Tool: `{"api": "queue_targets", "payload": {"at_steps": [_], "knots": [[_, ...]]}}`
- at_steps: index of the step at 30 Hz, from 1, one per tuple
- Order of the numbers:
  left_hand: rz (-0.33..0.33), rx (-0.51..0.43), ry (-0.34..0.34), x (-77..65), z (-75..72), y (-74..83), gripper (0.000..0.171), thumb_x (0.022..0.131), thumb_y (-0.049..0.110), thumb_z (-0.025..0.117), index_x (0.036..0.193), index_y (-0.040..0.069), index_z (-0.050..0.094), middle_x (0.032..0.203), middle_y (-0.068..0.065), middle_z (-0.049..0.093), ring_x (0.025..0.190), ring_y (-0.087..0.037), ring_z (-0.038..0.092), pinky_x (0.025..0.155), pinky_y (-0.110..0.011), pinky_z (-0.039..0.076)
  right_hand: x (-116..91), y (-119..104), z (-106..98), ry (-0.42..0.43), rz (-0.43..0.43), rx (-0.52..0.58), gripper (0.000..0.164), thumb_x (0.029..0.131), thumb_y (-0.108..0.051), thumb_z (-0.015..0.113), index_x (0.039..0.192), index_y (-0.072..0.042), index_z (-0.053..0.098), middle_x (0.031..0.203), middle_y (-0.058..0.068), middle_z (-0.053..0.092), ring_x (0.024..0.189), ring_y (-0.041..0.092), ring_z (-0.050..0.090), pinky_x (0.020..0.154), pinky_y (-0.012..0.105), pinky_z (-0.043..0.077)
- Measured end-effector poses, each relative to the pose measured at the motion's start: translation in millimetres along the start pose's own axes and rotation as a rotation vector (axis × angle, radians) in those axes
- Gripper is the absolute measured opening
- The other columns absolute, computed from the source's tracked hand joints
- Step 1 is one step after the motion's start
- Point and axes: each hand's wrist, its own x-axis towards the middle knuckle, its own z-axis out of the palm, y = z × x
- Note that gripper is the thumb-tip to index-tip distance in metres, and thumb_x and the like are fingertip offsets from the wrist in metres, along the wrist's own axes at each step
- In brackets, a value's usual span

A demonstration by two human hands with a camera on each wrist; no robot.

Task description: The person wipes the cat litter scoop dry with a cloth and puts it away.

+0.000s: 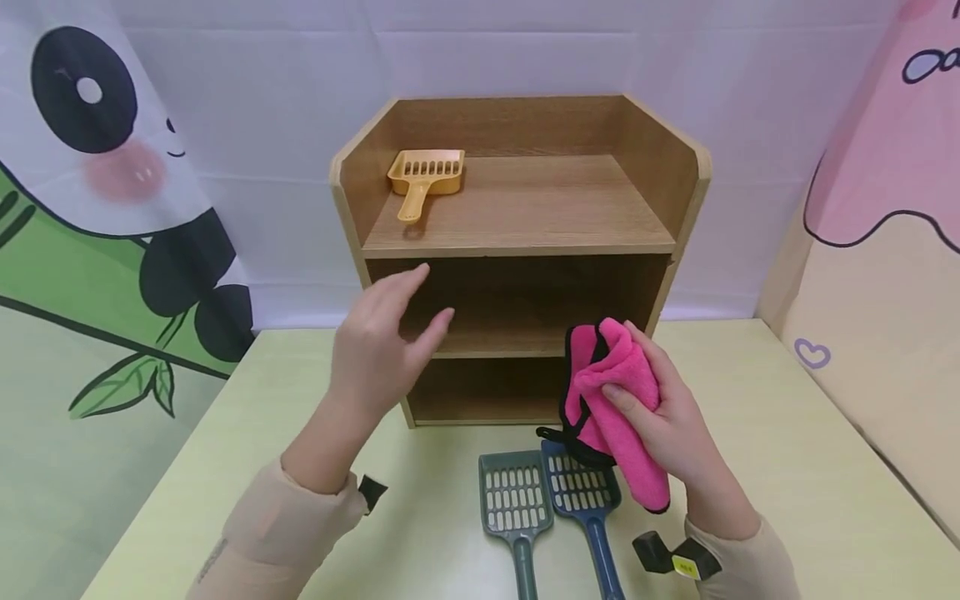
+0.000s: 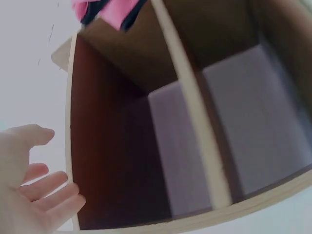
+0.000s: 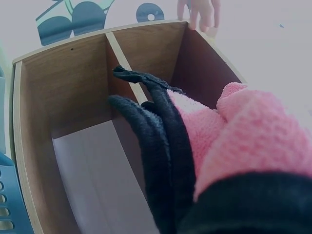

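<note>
My right hand [image 1: 667, 417] grips a folded pink cloth [image 1: 618, 392] with black edging and a black loop, thumb across its front. It is held up before the right side of a wooden shelf unit [image 1: 517, 254]. Pink plush and dark trim of the cloth [image 3: 263, 136] fill much of the right wrist view. My left hand [image 1: 386, 337] is raised at the shelf's left side with nothing in it, thumb and fingers spread apart. In the left wrist view, the fingertips of the left hand [image 2: 44, 190] overlap the side edge of the shelf unit [image 2: 70, 131].
A yellow slotted litter scoop [image 1: 427, 177] sits at the left on the shelf's top. Two more scoops, one grey-green [image 1: 516, 492] and one blue [image 1: 581, 487], lie on the pale table [image 1: 772, 417] in front. A printed curtain [image 1: 517, 58] hangs behind.
</note>
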Motion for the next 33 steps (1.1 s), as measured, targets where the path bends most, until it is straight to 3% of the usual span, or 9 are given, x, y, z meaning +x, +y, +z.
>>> {"api": "queue_targets", "payload": {"at_steps": [3,5,11,13,16,21,28,33], "knots": [[-0.077,-0.144,-0.094,-15.2,1.9,1.1,0.047,0.077,0.013,0.078,0.117,-0.006,0.062,0.11,-0.02,0.067,0.101,-0.03,0.065,0.084,-0.042,0.055,0,-1,0,-0.008,0.004,-0.002,0.075,0.088,-0.003,0.062,0.149,-0.025,0.025,0.128,-0.002,0.046,0.112,0.009,0.047,0.072,0.024,0.056],[-0.179,-0.24,-0.192,-24.1,2.0,0.8,0.049,0.077,0.014,0.078,0.12,-0.005,0.06,0.113,-0.018,0.067,0.103,-0.028,0.065,0.083,-0.041,0.056,0,-2,0,-0.012,0.006,-0.001,0.075,0.088,-0.003,0.062,0.15,-0.024,0.025,0.128,0.0,0.046,0.112,0.009,0.048,0.072,0.024,0.056],[-0.569,-0.469,-0.499,-50.7,3.7,-4.8,0.051,0.084,0.02,0.072,0.129,0.003,0.055,0.12,-0.013,0.064,0.108,-0.025,0.063,0.087,-0.04,0.055,0,-4,-2,-0.018,0.018,-0.014,0.074,0.089,-0.006,0.062,0.15,-0.025,0.024,0.129,0.003,0.046,0.111,0.008,0.048,0.073,0.024,0.056],[-0.662,-0.52,-0.578,-61.0,6.0,-5.8,0.051,0.085,0.023,0.071,0.13,0.006,0.055,0.118,-0.011,0.065,0.107,-0.024,0.064,0.087,-0.037,0.055,0,-5,-3,-0.02,0.02,-0.019,0.074,0.089,-0.006,0.062,0.149,-0.027,0.025,0.129,0.003,0.047,0.111,0.009,0.048,0.073,0.024,0.056],[-0.746,-0.579,-0.673,-77.1,10.1,-5.1,0.049,0.086,0.026,0.07,0.129,0.007,0.056,0.115,-0.008,0.066,0.103,-0.021,0.065,0.084,-0.032,0.056,-1,-5,-3,-0.028,0.024,-0.021,0.074,0.089,-0.006,0.062,0.149,-0.031,0.025,0.129,0.003,0.047,0.111,0.01,0.048,0.073,0.025,0.056],[-0.84,-0.714,-0.771,-100.3,15.5,-2.5,0.047,0.087,0.027,0.069,0.124,0.0,0.057,0.11,-0.012,0.068,0.097,-0.021,0.066,0.081,-0.032,0.056,-3,-5,-4,-0.034,0.029,-0.013,0.075,0.089,-0.006,0.062,0.149,-0.03,0.025,0.129,0.003,0.047,0.112,0.011,0.047,0.073,0.025,0.056],[-1.033,-0.874,-0.868,-128.1,17.1,4.3,0.05,0.09,0.026,0.064,0.125,-0.008,0.053,0.115,-0.022,0.065,0.099,-0.029,0.066,0.081,-0.038,0.057,-3,-6,-6,-0.025,0.02,-0.013,0.075,0.089,-0.005,0.062,0.149,-0.03,0.025,0.128,0.0,0.046,0.111,0.01,0.048,0.072,0.025,0.056],[-1.15,-0.964,-0.929,-149.3,18.6,8.3,0.051,0.091,0.027,0.062,0.124,-0.011,0.051,0.114,-0.023,0.065,0.097,-0.028,0.067,0.08,-0.04,0.057,-2,-6,-7,-0.032,0.013,-0.006,0.075,0.089,-0.005,0.062,0.149,-0.031,0.025,0.128,-0.001,0.046,0.112,0.01,0.048,0.073,0.025,0.056]]}}
